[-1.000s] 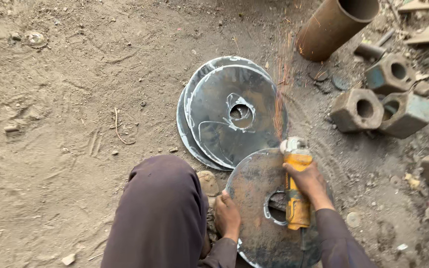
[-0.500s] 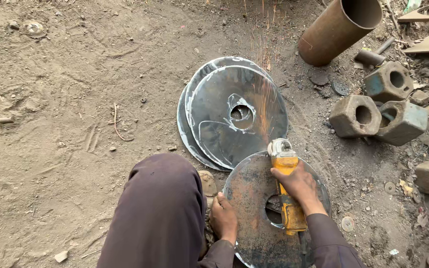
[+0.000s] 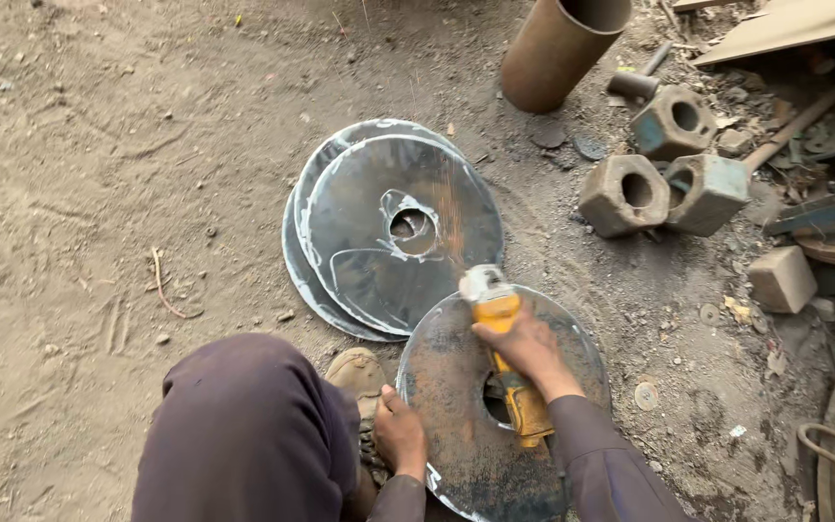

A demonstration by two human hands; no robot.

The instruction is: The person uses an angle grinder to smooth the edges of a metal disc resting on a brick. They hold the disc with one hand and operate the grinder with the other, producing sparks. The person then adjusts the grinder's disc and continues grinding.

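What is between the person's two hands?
In the head view, the rusty disc lies between the left hand and the right hand, which holds the yellow grinder.

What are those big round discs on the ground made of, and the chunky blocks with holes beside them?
The rusty disc looks like steel plate, dull brown with grey patches, and sparks fly at its edge. The stacked discs look like the same metal, dark grey with pale marks. The holed blocks seem heavy cast metal, though they could be stone.
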